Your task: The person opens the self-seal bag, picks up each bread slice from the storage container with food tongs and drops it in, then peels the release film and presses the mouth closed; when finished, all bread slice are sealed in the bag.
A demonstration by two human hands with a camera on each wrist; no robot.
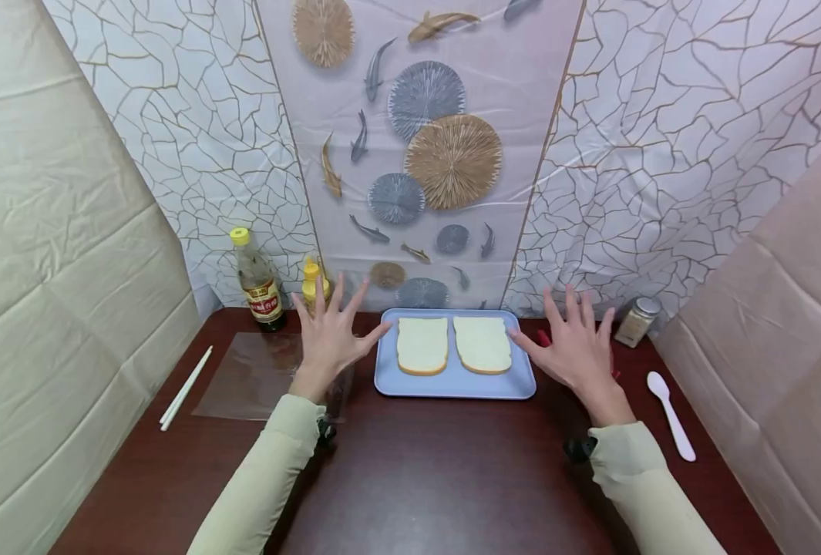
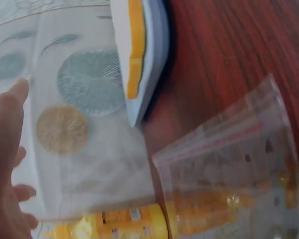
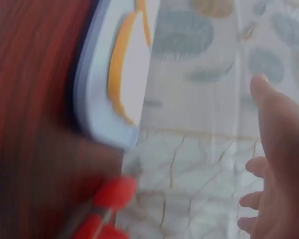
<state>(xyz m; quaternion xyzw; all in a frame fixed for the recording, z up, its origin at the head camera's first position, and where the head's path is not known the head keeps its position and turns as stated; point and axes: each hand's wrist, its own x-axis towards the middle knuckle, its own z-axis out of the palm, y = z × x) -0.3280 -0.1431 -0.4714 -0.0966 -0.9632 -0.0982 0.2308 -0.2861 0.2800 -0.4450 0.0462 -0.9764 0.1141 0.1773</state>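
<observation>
Two bread slices, a left slice (image 1: pixel 422 345) and a right slice (image 1: pixel 482 344), lie side by side on a light blue tray (image 1: pixel 455 388) at the back of the table. My left hand (image 1: pixel 329 335) is spread with fingers apart, left of the tray, over a clear plastic bag (image 1: pixel 247 378). Spread likewise, my right hand (image 1: pixel 577 347) hovers off the tray's right end, its thumb tip near the tray's edge. Both hands hold nothing. Behind the right hand, partly hidden, is a red-handled tool (image 3: pixel 114 192), blurred in the right wrist view.
At the back left stand a dark sauce bottle (image 1: pixel 260 285) and a yellow squeeze bottle (image 2: pixel 129 222). White chopsticks (image 1: pixel 186 388) lie near the left wall. On the right are a spice jar (image 1: pixel 637 322) and a white spoon (image 1: pixel 671 416). Fabric walls enclose the brown table (image 1: pixel 438 478) on three sides.
</observation>
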